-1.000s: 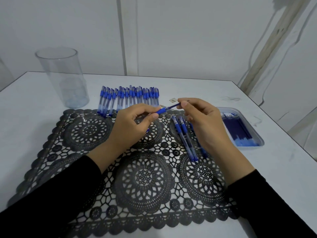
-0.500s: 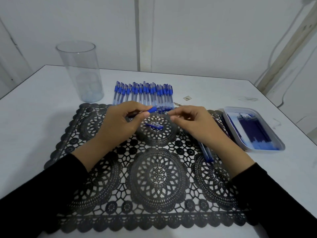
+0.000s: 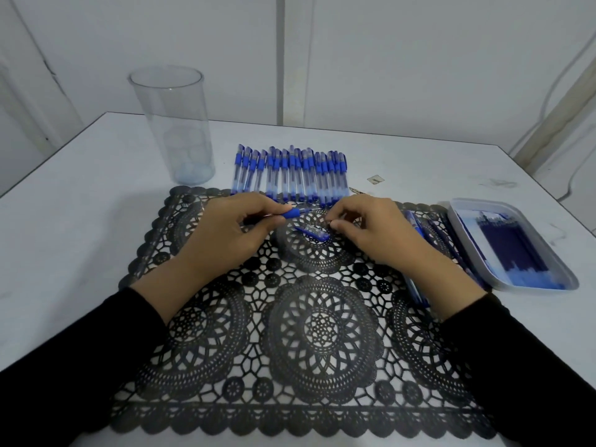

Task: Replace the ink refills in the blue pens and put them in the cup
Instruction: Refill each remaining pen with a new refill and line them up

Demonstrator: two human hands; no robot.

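Note:
My left hand (image 3: 225,233) grips a blue pen (image 3: 295,212) by its barrel, blue grip section pointing right. My right hand (image 3: 367,233) has its fingers curled at the pen's tip end; what it pinches is too small to tell. A blue pen cap (image 3: 312,233) lies on the black lace mat (image 3: 290,333) between both hands. A row of several capped blue pens (image 3: 290,174) lies beyond the mat. The clear plastic cup (image 3: 174,124) stands upright at the back left with no pens in it. A tray of blue refills (image 3: 512,246) sits at the right.
A few more blue pens (image 3: 416,224) lie on the mat's right side, partly under my right forearm. A small scrap (image 3: 375,179) lies on the white table (image 3: 80,204) behind the mat. The wall stands close behind the table.
The view has shifted so the scene sits further right and the cup is nearer the middle. Both hands stay together at the pen; the cap now lies on the mat below them.

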